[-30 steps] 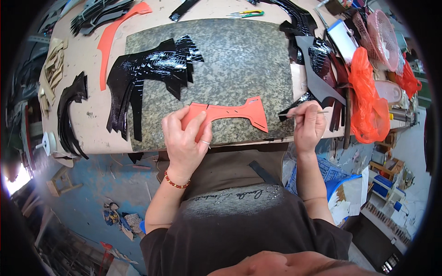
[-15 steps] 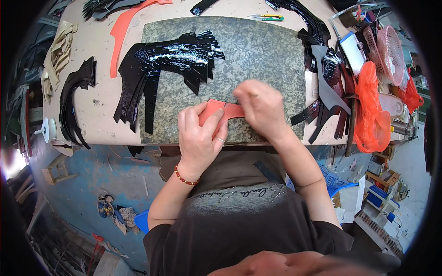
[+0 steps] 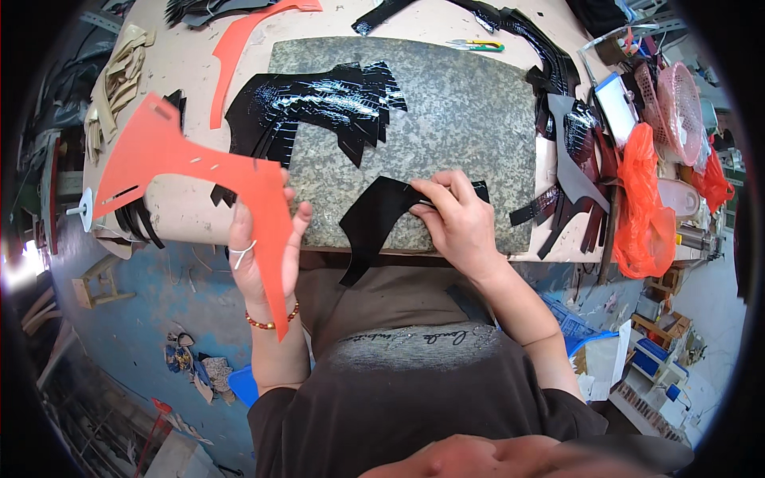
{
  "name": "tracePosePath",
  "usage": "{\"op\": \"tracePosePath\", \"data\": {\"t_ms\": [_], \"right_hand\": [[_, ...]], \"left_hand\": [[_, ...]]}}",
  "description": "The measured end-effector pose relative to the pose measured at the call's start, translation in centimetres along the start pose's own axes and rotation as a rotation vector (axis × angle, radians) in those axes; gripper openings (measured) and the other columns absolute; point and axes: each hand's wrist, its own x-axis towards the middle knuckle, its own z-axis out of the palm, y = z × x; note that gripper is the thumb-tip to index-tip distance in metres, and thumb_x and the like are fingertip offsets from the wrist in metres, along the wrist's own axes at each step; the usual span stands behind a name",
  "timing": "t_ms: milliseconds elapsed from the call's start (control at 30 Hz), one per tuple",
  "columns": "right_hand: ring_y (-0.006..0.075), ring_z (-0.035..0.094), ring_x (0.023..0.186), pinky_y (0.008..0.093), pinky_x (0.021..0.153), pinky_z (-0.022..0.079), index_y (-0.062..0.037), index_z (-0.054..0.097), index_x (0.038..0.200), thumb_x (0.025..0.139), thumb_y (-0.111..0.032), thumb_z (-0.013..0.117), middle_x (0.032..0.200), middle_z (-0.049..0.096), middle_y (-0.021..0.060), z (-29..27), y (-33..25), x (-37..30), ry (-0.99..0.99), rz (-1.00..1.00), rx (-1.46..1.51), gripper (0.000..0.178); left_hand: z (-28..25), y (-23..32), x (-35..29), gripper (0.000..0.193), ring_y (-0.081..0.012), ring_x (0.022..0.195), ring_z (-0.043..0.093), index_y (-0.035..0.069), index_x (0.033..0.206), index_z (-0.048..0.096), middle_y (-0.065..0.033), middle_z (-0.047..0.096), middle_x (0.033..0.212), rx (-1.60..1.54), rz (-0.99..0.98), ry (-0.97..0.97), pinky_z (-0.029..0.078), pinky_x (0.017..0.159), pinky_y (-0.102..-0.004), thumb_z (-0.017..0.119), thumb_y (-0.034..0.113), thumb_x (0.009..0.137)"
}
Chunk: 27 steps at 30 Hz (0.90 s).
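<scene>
My left hand (image 3: 293, 239) is raised at the left over the table's near edge, palm up, with a coral-coloured pattern template (image 3: 239, 167) held across it. The template is flat and curved, with narrow slots and a pointed tail hanging past my wrist. My right hand (image 3: 466, 227) pinches a dull black curved piece of leather (image 3: 374, 211) between thumb and fingers over the mottled board (image 3: 446, 103). One narrow end of this piece hangs over the front edge. Shiny black crocodile-textured leather pieces (image 3: 319, 99) lie fanned in a stack beyond both hands.
Another coral template (image 3: 229, 68) lies at the far left near beige strips (image 3: 119, 84). Yellow-green thread snips (image 3: 476, 45) rest behind the board. On the right are dark leather pieces and a grey one (image 3: 575, 151), a red plastic bag (image 3: 644, 203) and a pink basket (image 3: 681, 103).
My left hand has lifted the coral template up and left off the board, turning palm up. The black leather piece now shows, pinched in my right hand.
</scene>
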Motion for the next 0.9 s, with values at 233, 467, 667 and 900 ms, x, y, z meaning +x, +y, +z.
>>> {"op": "tracePosePath", "data": {"t_ms": [233,467,667,900], "right_hand": [[0.0221,0.063,0.065,0.0324,0.056,0.05,-0.0104,0.065,0.095,0.073,-0.007,0.073,0.09,0.062,0.0046,1.0,0.0,-0.6,0.163,-0.059,0.011,0.024],[0.0231,0.063,0.072,0.034,0.059,0.05,-0.0087,0.057,0.083,0.072,-0.004,0.068,0.091,0.062,0.0033,-1.3,1.3,-0.1,-0.088,-0.25,0.039,0.016],[0.0245,0.063,0.078,0.0351,0.063,0.05,-0.0089,0.058,0.086,0.074,-0.003,0.065,0.089,0.061,0.0045,-1.7,0.6,0.6,-0.18,-0.252,0.003,0.015],[0.0223,0.06,0.069,0.035,0.056,0.048,-0.0103,0.058,0.082,0.069,-0.005,0.065,0.085,0.062,0.0032,-1.6,0.9,0.2,-0.107,-0.397,-0.04,0.015]], "left_hand": [[1.6,-3.1,2.9,0.043,-0.0279,0.115,0.056,0.004,0.135,0.047,-0.0181,0.053,0.131,-0.101,-0.173,-0.169,0.034,0.108,-0.0582,0.051,0.026,0.098],[1.0,-4.4,3.5,0.036,-0.0183,0.11,0.058,0.005,0.129,0.052,-0.0104,0.058,0.124,0.089,-0.303,-0.103,0.042,0.101,-0.0572,0.05,0.024,0.099],[2.5,-1.6,3.7,0.036,-0.0174,0.108,0.057,0.005,0.128,0.051,-0.0086,0.057,0.123,-0.068,-0.003,-0.162,0.042,0.101,-0.0608,0.056,0.02,0.096],[3.0,-5.5,6.2,0.031,-0.0138,0.1,0.06,0.006,0.118,0.057,-0.0058,0.061,0.11,0.275,-0.42,-0.026,0.055,0.084,-0.0542,0.061,0.025,0.094]]}}
